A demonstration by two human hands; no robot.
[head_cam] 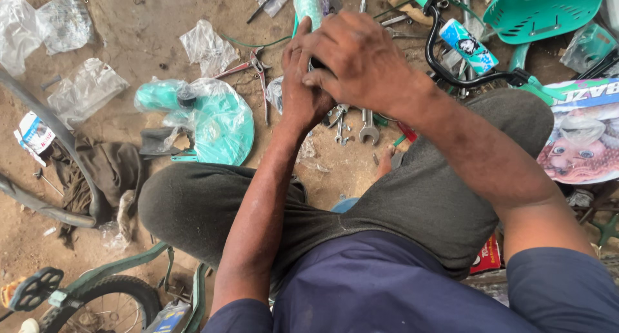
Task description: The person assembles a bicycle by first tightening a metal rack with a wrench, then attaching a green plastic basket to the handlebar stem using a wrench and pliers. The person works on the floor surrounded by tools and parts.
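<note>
- The dirt ground (148, 23) carried everything: a small wheel (109, 304) at its lower left corner, and a teal seat (541, 10) at its upper right corner.
- A teal guard in plastic wrap (216, 117) lay left of the hands, not yet unwrapped.
- The teal tube (307, 3) stood near the upper edge, under both hands.
- The right hand (361, 59) was closed over the dark top of the tube.
- The left hand (303, 81) gripped the same part from the side; the fitting seemed in the middle, not finished.
- Spanners (364, 127) and red pliers (255, 72) lay loose just beside the hands.
</note>
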